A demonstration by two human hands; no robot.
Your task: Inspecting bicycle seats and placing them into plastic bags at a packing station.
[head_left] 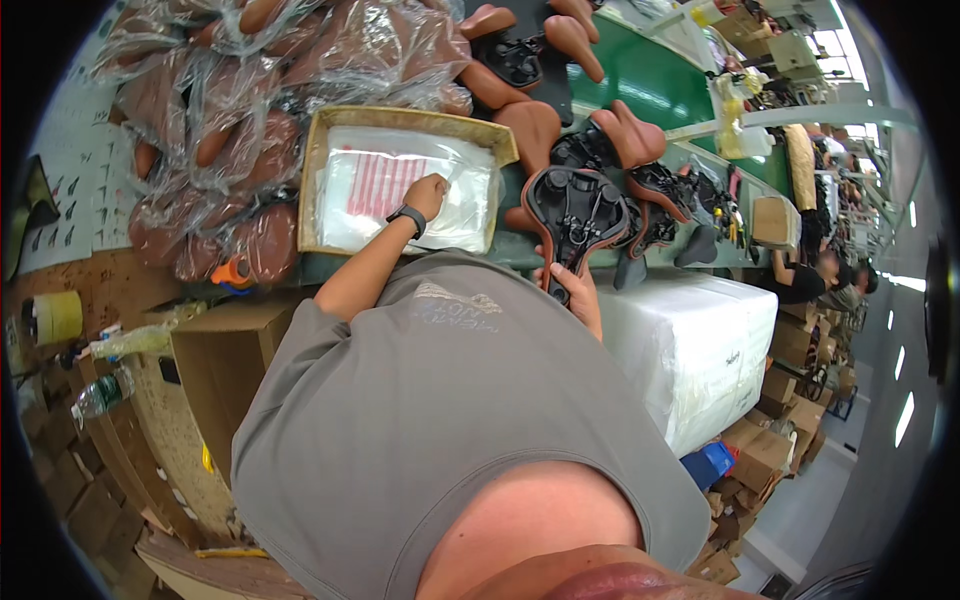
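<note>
Lettering (460, 306) on grey shirt (430, 400), white package (690, 345).

Green workbench (664, 75) beneath shallow carton (309, 190) and brown saddles (530, 128)

The shallow box (309, 190) is matt cardboard. Inside it, clear plastic bags (462, 205) look smooth and glossy. Left of the box, crinkled shiny film (205, 100) covers saddles (268, 245) with a smooth, leather-like finish. Right of the box, the upturned saddle (577, 205) has an underside of, probably, satin plastic.

Brown saddle (577, 210): black underside showing, nose nearest. Clear red-printed bags (385, 185): flat, left of saddle.
</note>
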